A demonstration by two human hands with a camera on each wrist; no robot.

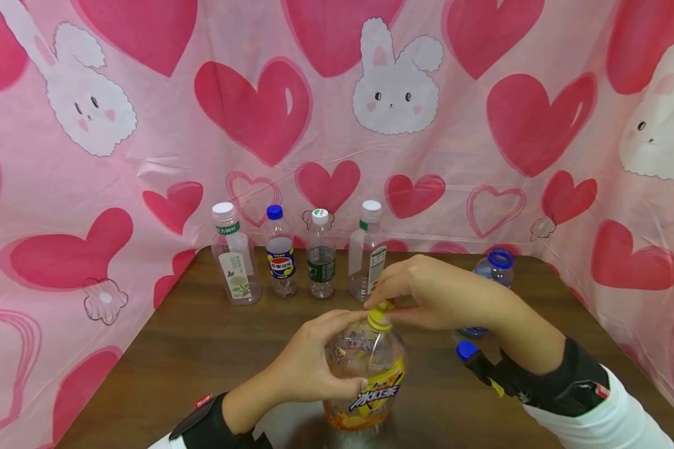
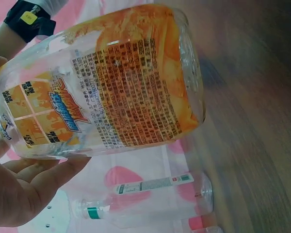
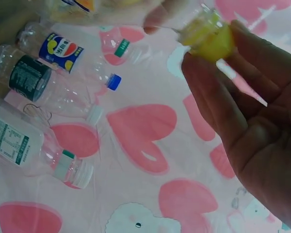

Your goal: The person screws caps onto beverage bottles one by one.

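Note:
A large clear iced tea bottle (image 1: 377, 391) with a yellow and orange label stands upright near the front of the table. Around its upper body my left hand (image 1: 313, 362) grips it, thumb across the front. In the left wrist view, the bottle (image 2: 131, 87) shows its orange back label, with the left hand's fingers (image 2: 53, 182) against its side. My right hand (image 1: 429, 292) reaches over from the right and pinches the yellow cap (image 3: 217, 42) at the bottle's mouth between thumb and fingers. Part of the cap is hidden by those fingers.
Along the back of the brown table (image 1: 202, 349) stand several capped clear bottles, among them a cola bottle (image 1: 281, 262) with a blue cap. Behind my right hand is a blue bottle (image 1: 497, 269) with an open mouth. A blue cap (image 1: 467, 350) shows beside the right wrist.

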